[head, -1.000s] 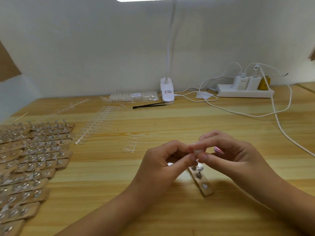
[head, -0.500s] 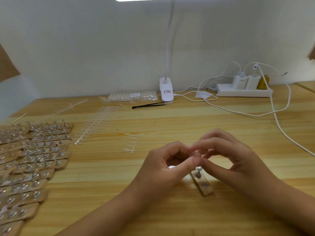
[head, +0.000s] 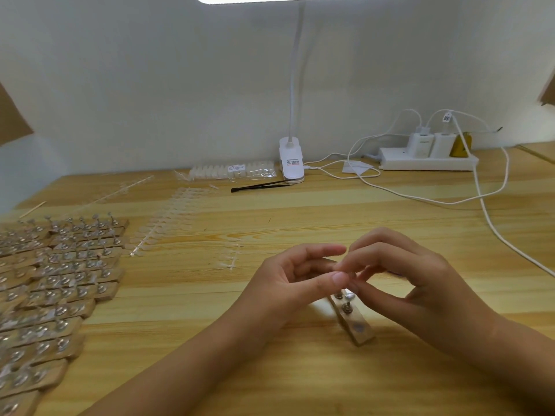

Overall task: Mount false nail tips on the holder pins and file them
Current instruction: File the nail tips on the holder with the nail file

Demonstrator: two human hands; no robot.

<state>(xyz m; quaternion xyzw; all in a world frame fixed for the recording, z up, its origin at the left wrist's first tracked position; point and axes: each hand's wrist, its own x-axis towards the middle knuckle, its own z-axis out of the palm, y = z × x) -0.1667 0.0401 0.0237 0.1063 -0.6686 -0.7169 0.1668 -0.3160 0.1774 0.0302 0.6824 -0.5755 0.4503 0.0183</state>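
A wooden holder strip (head: 359, 327) lies on the table just below my hands, with metal pins standing on it. One pin (head: 349, 296) carries a small clear nail tip. My right hand (head: 420, 283) curls its index finger and thumb together right above the strip's far end, pinching a nail tip that the fingertips hide. My left hand (head: 288, 283) is beside it, its thumb tip touching the right fingertips and its index finger stretched out above them. The strip's far end is hidden under the fingers.
Many wooden holder strips (head: 60, 280) with pins fill the left side. Sprues of clear nail tips (head: 168, 223) lie behind them, a short piece (head: 231, 259) nearer. At the back are a bag of tips (head: 234, 171), black tweezers (head: 261, 186), a clip lamp (head: 291, 160), a power strip (head: 426, 159) and white cables (head: 486, 214).
My left index finger has lifted off the pinch and straightened. Both hands stayed over the holder strip, and the right fingertips dropped slightly toward the pins.
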